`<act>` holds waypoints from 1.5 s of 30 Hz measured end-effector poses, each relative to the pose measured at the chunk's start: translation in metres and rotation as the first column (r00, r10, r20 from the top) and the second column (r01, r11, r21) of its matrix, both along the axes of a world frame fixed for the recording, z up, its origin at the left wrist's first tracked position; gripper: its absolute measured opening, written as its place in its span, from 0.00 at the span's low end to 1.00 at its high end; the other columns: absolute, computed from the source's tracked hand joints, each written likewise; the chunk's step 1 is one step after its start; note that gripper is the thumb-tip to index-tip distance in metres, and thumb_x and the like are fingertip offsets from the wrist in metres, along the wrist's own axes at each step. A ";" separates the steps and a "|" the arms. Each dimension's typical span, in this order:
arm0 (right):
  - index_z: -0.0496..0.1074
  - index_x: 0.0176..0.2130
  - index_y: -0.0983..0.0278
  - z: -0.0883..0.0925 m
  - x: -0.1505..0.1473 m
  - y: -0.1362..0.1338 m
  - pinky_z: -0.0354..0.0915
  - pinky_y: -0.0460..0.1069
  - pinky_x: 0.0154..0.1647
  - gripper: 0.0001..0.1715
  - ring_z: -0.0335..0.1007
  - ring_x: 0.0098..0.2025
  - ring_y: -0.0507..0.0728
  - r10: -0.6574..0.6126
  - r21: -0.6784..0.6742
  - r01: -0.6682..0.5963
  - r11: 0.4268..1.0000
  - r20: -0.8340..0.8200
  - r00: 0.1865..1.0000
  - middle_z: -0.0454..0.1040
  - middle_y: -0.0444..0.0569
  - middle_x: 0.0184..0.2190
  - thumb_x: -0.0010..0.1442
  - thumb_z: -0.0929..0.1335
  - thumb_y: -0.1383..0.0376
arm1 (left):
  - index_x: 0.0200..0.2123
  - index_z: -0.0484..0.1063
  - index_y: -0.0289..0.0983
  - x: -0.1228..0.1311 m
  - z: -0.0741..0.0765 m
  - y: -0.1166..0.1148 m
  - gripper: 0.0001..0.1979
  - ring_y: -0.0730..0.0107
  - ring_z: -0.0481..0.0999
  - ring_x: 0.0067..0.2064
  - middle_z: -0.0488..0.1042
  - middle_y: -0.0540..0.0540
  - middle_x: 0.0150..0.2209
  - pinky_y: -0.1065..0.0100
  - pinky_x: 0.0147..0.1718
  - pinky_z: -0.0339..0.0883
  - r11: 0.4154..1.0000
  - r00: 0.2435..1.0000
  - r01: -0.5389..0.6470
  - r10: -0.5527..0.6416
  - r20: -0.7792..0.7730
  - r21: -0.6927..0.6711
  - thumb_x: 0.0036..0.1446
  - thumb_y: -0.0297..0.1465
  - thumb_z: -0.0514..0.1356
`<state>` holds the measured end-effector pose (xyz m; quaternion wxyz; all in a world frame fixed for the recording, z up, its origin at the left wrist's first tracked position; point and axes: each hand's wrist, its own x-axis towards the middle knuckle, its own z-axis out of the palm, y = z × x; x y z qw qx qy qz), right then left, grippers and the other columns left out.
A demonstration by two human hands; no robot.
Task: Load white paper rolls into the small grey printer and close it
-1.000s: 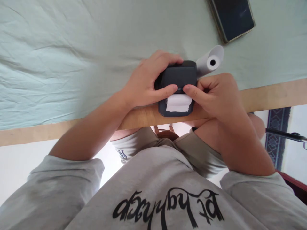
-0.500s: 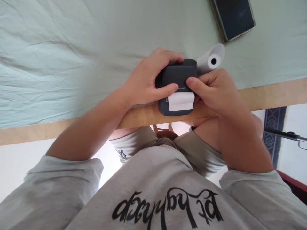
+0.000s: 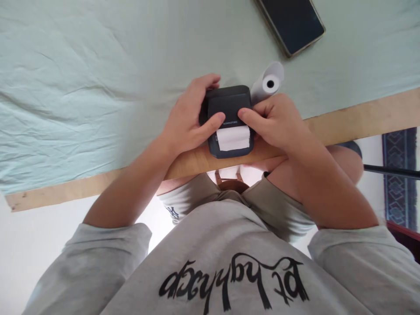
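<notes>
A small dark portable receipt printer [image 3: 229, 103] is held at the table's front edge between my two hands. From its front slot a short strip of white paper [image 3: 233, 138] sticks out. My left hand [image 3: 192, 118] grips the printer's left side, thumb on the top cover and fingers at the back corner. On the other side my right hand [image 3: 275, 120] is closed on the printer's right edge, its thumb pressing the cover; its other fingers are curled and partly hidden. Just behind my right hand lies a white paper roll [image 3: 267, 83] with a dark core and a loose end.
A dark-screened phone [image 3: 295, 26] lies on the pale green cloth [image 3: 138, 52] beyond the roll. The bare wooden edge [image 3: 364, 113] of the table runs across in front of my body. Below it are my legs and a brown stool [image 3: 233, 186].
The view has turned slightly, so the phone and roll appear further left. My left fingers have slid from the printer's back edge to its back left corner. Both thumbs stay on the cover.
</notes>
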<state>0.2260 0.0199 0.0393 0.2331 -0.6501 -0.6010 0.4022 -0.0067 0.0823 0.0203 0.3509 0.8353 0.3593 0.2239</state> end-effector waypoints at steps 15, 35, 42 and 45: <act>0.52 0.17 0.59 -0.002 0.001 -0.005 0.44 0.53 0.24 0.41 0.45 0.21 0.49 0.016 0.042 -0.018 0.999 0.044 0.999 0.50 0.41 0.15 0.70 0.69 0.44 | 0.79 0.47 0.46 -0.022 -0.023 -0.076 0.60 0.37 0.61 0.77 0.59 0.33 0.77 0.39 0.75 0.55 0.983 0.962 -0.101 0.136 -0.237 0.154 0.55 0.70 0.62; 0.63 0.22 0.60 0.007 0.006 -0.010 0.64 0.53 0.35 0.44 0.61 0.26 0.53 0.093 0.018 -0.101 0.995 0.246 0.965 0.61 0.44 0.19 0.73 0.52 0.33 | 0.76 0.58 0.32 -0.017 -0.017 -0.080 0.58 0.37 0.66 0.74 0.64 0.27 0.74 0.48 0.74 0.56 0.973 0.913 -0.122 0.188 -0.362 0.198 0.60 0.70 0.57; 0.63 0.22 0.60 0.006 0.005 -0.009 0.66 0.54 0.39 0.39 0.64 0.27 0.55 0.132 -0.017 -0.133 0.991 0.313 0.940 0.60 0.45 0.19 0.76 0.56 0.41 | 0.77 0.57 0.40 -0.018 -0.018 -0.077 0.57 0.36 0.67 0.74 0.64 0.32 0.75 0.45 0.72 0.62 0.972 0.935 -0.137 0.191 -0.300 0.191 0.57 0.70 0.61; 0.63 0.21 0.60 0.009 0.002 -0.008 0.65 0.54 0.40 0.37 0.65 0.28 0.56 0.141 -0.050 -0.132 0.990 0.332 0.933 0.63 0.46 0.20 0.76 0.58 0.45 | 0.77 0.57 0.41 -0.018 -0.016 -0.077 0.55 0.37 0.67 0.74 0.65 0.33 0.74 0.45 0.72 0.62 0.973 0.947 -0.140 0.186 -0.262 0.184 0.58 0.68 0.62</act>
